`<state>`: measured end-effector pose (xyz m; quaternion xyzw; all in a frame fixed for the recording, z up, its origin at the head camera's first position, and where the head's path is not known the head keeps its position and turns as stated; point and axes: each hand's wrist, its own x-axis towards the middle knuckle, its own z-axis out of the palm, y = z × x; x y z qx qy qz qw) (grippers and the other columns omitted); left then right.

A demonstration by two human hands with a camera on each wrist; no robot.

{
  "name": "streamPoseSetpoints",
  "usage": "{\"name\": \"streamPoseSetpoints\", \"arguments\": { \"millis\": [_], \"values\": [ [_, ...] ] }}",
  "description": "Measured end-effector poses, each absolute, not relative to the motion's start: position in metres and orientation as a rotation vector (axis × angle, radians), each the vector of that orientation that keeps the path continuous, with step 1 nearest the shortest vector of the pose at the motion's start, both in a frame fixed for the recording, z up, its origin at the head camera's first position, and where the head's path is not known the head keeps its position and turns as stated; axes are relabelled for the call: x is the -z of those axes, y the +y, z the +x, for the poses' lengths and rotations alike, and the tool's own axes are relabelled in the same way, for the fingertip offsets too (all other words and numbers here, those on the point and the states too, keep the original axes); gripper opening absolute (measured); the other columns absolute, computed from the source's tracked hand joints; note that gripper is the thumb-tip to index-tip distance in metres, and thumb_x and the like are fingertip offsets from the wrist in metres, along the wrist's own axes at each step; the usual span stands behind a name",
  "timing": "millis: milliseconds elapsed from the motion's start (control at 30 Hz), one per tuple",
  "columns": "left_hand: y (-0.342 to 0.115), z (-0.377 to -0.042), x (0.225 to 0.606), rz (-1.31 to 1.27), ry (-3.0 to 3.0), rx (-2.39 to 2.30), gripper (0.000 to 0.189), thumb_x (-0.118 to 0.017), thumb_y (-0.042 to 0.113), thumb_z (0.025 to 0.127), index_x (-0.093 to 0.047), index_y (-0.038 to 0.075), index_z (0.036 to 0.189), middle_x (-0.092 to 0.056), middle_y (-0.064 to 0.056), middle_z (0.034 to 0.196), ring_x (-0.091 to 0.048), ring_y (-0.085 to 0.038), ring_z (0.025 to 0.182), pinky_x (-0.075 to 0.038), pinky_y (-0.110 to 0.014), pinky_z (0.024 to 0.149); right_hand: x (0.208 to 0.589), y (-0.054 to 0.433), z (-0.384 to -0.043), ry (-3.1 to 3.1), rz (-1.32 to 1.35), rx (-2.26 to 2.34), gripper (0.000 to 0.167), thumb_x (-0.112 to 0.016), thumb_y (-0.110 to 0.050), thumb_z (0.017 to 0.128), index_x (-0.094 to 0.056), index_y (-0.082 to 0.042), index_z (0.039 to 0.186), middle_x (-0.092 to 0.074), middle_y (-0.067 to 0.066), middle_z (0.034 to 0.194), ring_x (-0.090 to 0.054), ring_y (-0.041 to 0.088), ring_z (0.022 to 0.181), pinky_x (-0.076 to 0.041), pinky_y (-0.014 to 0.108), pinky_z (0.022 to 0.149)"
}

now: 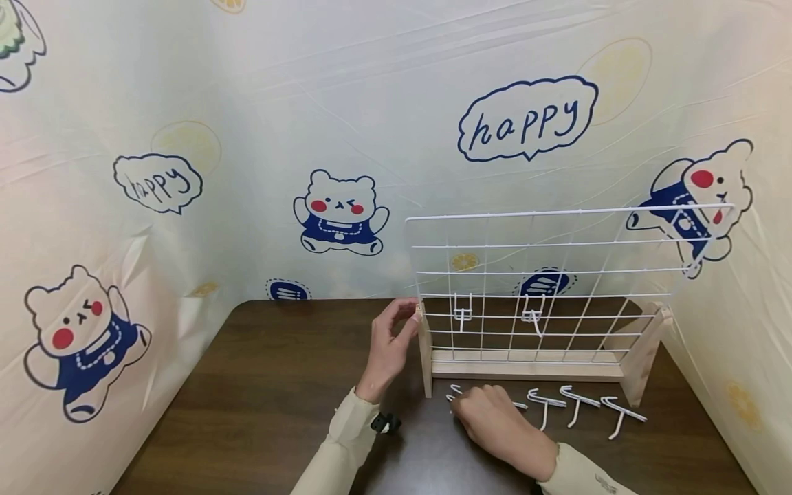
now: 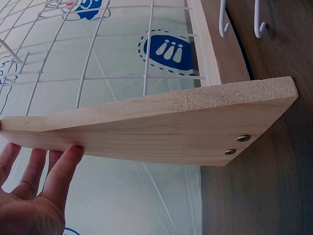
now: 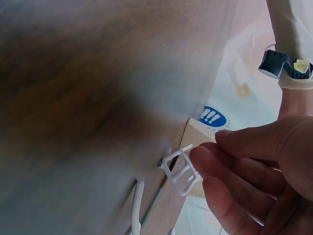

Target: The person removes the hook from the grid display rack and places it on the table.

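A white wire grid (image 1: 569, 282) stands upright in a wooden base, with two white hooks (image 1: 463, 315) hung on it. My left hand (image 1: 390, 350) is at the left wooden side panel (image 1: 425, 357), near its upper end. In the left wrist view its fingertips (image 2: 73, 152) touch the panel's outer face. My right hand (image 1: 495, 419) is low over the table in front of the base, fingers curled. In the right wrist view it pinches a white wire hook (image 3: 182, 174) at the fingertips; part of that hook is hidden by the fingers.
Several more white hooks (image 1: 579, 402) lie in a row on the dark wooden table (image 1: 266, 385), right of my right hand. The right side panel (image 1: 643, 364) stands beyond them. A patterned cloth (image 1: 371, 103) hangs behind and at both sides.
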<state>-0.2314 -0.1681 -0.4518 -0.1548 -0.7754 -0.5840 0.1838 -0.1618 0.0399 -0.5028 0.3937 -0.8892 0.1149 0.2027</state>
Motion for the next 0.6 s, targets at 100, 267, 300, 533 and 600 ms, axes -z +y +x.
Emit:
{"name": "streamPoseSetpoints", "arguments": {
  "millis": [100,267,300,533,600],
  "values": [
    [-0.1680,-0.2318,0.4515,-0.435,-2.192,1.643,0.021,-0.061,0.014,0.103,-0.071,0.013,0.122,-0.073,-0.010,0.117,-0.069,-0.025,0.108,-0.062,-0.028,0.077,0.5041,0.0386,-0.1618,-2.480,1.099,-0.302,0.036,-0.079,-0.011,0.081,-0.055,-0.023,0.057,-0.060,-0.008,0.054,-0.051,0.015,0.042,-0.026,0.029,0.039],
    [-0.1674,-0.2314,0.4508,-0.423,-2.195,1.642,0.020,-0.061,0.013,0.103,-0.071,0.013,0.121,-0.073,-0.010,0.116,-0.069,-0.025,0.107,-0.063,-0.031,0.077,0.5067,0.0372,-0.1619,-2.488,1.100,-0.275,0.035,-0.081,-0.015,0.081,-0.057,-0.023,0.057,-0.061,-0.007,0.054,-0.050,0.016,0.042,-0.025,0.030,0.039],
    [-0.1673,-0.2312,0.4506,-0.422,-2.194,1.643,0.020,-0.061,0.013,0.103,-0.071,0.013,0.121,-0.073,-0.011,0.116,-0.069,-0.025,0.107,-0.063,-0.031,0.077,0.5071,0.0370,-0.1621,-2.490,1.100,-0.272,0.035,-0.081,-0.016,0.081,-0.057,-0.023,0.057,-0.061,-0.007,0.053,-0.051,0.016,0.042,-0.025,0.030,0.039],
    [-0.1667,-0.2302,0.4499,-0.428,-2.188,1.639,0.023,-0.061,0.012,0.103,-0.070,0.004,0.123,-0.073,-0.012,0.115,-0.069,-0.025,0.106,-0.063,-0.031,0.077,0.5086,0.0349,-0.1627,-2.496,1.095,-0.260,0.037,-0.080,-0.016,0.081,-0.056,-0.023,0.054,-0.060,-0.006,0.052,-0.049,0.017,0.041,-0.023,0.031,0.039],
    [-0.1667,-0.2303,0.4504,-0.423,-2.193,1.640,0.022,-0.061,0.013,0.103,-0.070,0.005,0.123,-0.073,-0.011,0.115,-0.069,-0.025,0.107,-0.063,-0.031,0.077,0.5085,0.0345,-0.1627,-2.497,1.095,-0.257,0.037,-0.080,-0.016,0.081,-0.055,-0.023,0.054,-0.059,-0.005,0.052,-0.049,0.017,0.041,-0.023,0.032,0.039]
  ]
}}
